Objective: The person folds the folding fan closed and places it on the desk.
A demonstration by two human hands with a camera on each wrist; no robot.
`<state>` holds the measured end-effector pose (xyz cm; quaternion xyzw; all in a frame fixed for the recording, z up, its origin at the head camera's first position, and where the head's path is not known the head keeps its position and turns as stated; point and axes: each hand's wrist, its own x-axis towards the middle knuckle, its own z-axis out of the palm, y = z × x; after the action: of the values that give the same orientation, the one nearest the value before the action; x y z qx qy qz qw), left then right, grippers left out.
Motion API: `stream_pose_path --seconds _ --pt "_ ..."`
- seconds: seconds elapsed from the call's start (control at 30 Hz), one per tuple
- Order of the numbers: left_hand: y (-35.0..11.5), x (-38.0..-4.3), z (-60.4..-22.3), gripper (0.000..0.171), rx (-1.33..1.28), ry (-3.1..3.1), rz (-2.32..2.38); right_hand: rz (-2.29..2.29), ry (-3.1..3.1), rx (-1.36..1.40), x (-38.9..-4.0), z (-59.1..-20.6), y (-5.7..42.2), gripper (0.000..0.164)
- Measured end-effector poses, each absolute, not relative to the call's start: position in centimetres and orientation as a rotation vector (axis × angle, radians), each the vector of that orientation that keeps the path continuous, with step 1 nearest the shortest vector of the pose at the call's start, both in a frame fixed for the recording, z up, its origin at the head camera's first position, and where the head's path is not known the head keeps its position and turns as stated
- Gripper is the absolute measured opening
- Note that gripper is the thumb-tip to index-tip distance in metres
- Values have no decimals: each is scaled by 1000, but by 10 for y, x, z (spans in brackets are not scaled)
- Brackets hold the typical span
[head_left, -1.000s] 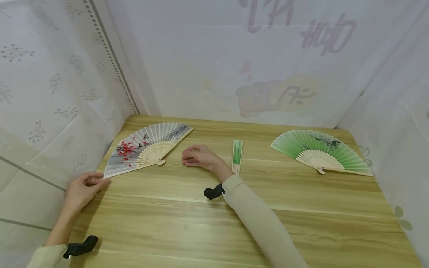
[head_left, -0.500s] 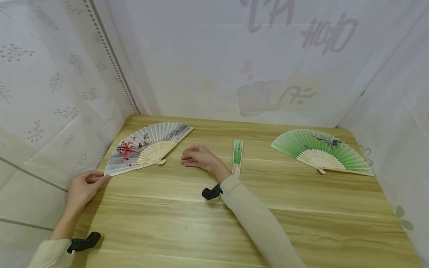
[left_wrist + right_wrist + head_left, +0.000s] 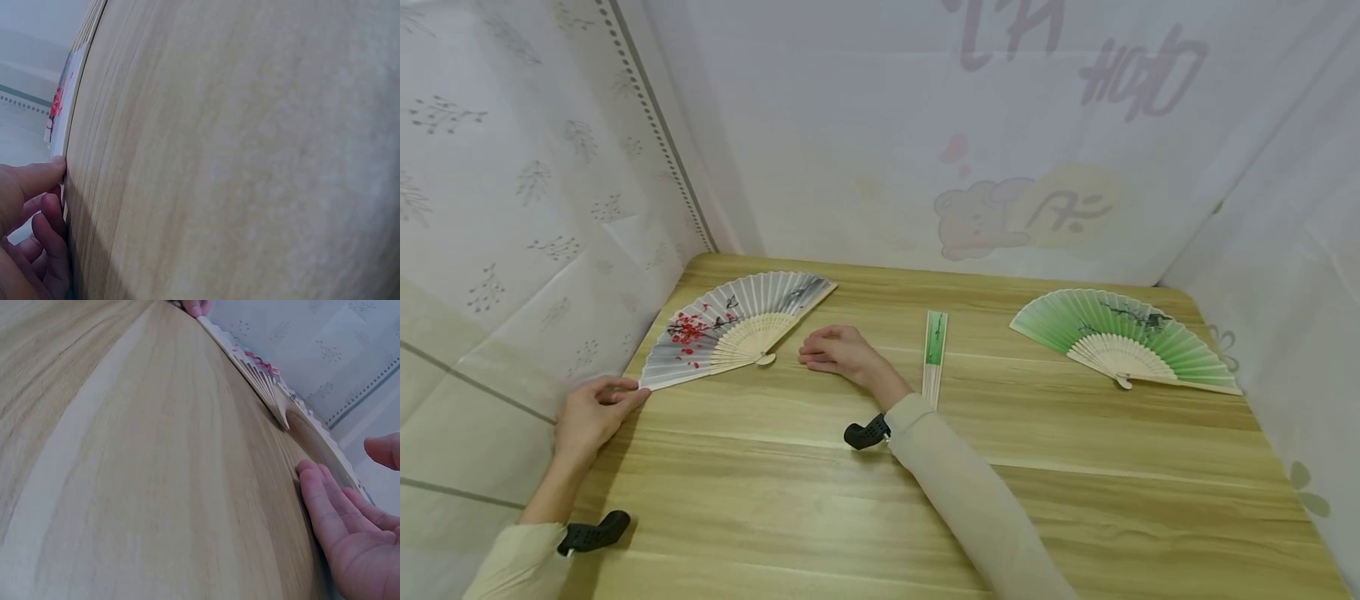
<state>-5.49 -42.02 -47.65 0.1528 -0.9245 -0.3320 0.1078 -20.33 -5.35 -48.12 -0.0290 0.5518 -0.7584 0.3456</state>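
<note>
Grey fan (image 3: pixel 733 323) pinched at one corner by the left hand (image 3: pixel 589 418)

With the middle of the table (image 3: pixel 1097 475) as the clock's centre, the grey fan lies spread at ten o'clock, its lower corner right by the table's nine-o'clock edge. Thumb and curled fingers of the left hand grip that corner. The right hand (image 3: pixel 842 352) holds nothing; its fingers are together and nearly straight, thumb apart, at three o'clock from the grey fan's pivot and just beside it.

The green fan (image 3: pixel 1123 323) lies spread at two o'clock, one corner reaching the table's edge. The folded fan (image 3: pixel 936 340) points to twelve, its near end partly behind the right sleeve (image 3: pixel 973 492). Wood shows between it and both spread fans, the right hand occupying the ten-o'clock gap. The broadest run of wood spans four to seven o'clock, crossed by that sleeve.

Counted: three fans, two spread and one folded; two hands; two black wrist devices (image 3: pixel 597 533); printed cloth (image 3: pixel 835 150) on three sides, at nine, twelve and three o'clock
</note>
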Motion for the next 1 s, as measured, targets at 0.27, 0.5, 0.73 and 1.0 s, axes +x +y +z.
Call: stream_pose_path --seconds 0.27,0.5,0.73,1.0 --pt "-420 -54 -476 37 456 -2714 -1007 -2105 1347 -8 -200 -485 -66 47" --pt "-420 -55 -477 37 449 -2689 -1079 -2214 1285 84 -195 -487 -78 46" --pt "-420 -54 -478 38 458 -2684 -1103 -2296 1218 168 -194 -492 -92 44" --pt "-420 -55 -478 39 465 -2693 -1095 -2360 1171 219 -192 -490 -106 41"
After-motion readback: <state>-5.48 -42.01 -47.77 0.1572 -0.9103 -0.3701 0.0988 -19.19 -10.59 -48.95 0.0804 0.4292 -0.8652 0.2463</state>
